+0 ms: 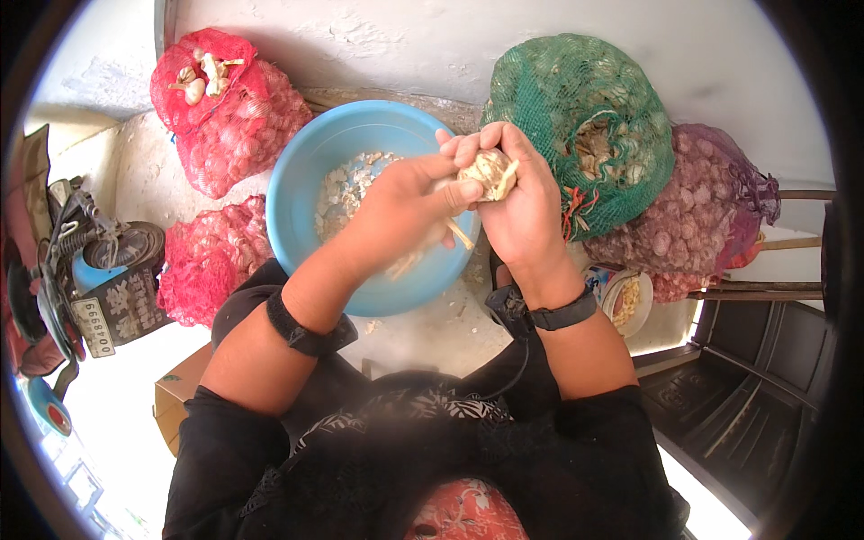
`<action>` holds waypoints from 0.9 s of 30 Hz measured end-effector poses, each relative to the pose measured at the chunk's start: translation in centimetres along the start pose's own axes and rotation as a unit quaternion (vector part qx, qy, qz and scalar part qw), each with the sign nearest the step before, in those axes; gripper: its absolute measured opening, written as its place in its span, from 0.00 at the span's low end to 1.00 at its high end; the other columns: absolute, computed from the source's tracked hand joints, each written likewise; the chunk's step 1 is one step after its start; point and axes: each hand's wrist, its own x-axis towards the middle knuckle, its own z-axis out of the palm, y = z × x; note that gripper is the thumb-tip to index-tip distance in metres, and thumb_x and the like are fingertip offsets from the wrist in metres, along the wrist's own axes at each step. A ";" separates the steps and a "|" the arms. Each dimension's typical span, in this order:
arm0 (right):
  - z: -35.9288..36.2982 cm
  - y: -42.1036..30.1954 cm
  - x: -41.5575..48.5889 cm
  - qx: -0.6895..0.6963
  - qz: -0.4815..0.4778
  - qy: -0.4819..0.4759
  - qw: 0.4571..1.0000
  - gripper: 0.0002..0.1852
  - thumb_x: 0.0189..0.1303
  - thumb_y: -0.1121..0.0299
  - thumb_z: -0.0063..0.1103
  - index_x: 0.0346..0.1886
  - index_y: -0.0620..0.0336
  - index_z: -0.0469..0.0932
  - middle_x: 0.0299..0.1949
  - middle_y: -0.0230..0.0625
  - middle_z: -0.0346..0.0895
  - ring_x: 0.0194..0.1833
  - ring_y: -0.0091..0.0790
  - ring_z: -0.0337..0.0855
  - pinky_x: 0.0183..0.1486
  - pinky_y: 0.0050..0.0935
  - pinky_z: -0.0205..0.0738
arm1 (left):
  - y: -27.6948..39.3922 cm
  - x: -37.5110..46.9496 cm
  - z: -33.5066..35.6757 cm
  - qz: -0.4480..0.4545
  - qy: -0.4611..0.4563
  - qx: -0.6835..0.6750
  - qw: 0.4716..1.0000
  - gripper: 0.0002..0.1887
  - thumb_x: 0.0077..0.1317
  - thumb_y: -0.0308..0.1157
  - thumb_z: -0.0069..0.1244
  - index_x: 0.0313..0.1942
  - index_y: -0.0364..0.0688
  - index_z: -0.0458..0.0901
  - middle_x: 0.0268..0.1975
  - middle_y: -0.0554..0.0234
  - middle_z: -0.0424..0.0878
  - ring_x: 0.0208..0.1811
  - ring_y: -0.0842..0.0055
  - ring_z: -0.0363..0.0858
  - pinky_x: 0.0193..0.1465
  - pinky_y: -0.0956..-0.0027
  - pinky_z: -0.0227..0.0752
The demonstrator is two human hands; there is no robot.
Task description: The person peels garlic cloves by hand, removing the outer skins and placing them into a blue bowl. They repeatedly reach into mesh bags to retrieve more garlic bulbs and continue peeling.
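Observation:
Both of my hands meet above the right side of a blue plastic basin (297,270). My right hand (516,196) cups a garlic bulb (491,177) with yellowish, partly loose skin. From the left, the thumb and fingers of my left hand (425,196) press on the same bulb. A dry garlic stem (460,233) sticks out below my left hand; its other end is hidden. Papery garlic skins (344,189) lie in the bottom of the basin, partly covered by my left forearm.
Red mesh sacks of garlic (243,121) stand at the left, loose bulbs on one. A green mesh sack (580,81) and a purple one (695,196) stand at the right. Near my right wrist is a tub of peeled cloves (628,304). A cardboard box (179,391) and a vehicle are at the left.

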 end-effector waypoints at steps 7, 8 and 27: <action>0.1 -1.4 -0.4 0.001 0.096 -0.036 0.995 0.19 0.75 0.59 0.41 0.49 0.66 0.74 0.53 0.48 0.77 0.53 0.36 0.78 0.58 0.36 0.73 | 0.5 0.2 -0.8 -0.039 0.002 -0.020 0.999 0.22 0.73 0.45 0.49 0.52 0.33 0.80 0.38 0.60 0.82 0.33 0.82 0.81 0.29 0.79 0.78; 0.3 -1.7 -0.4 -0.014 0.102 -0.052 0.993 0.18 0.74 0.60 0.42 0.49 0.67 0.75 0.53 0.47 0.77 0.54 0.35 0.78 0.59 0.34 0.72 | 0.6 0.2 -1.0 -0.044 0.003 -0.028 0.999 0.22 0.73 0.45 0.48 0.51 0.32 0.79 0.40 0.57 0.84 0.33 0.81 0.82 0.28 0.79 0.78; 0.3 -1.5 -0.3 -0.008 0.084 -0.002 0.996 0.18 0.74 0.58 0.48 0.51 0.67 0.75 0.50 0.46 0.79 0.53 0.32 0.77 0.61 0.33 0.70 | 1.0 0.4 -0.9 -0.027 0.039 0.022 0.999 0.18 0.70 0.41 0.54 0.51 0.35 0.82 0.32 0.67 0.80 0.25 0.84 0.77 0.29 0.78 0.74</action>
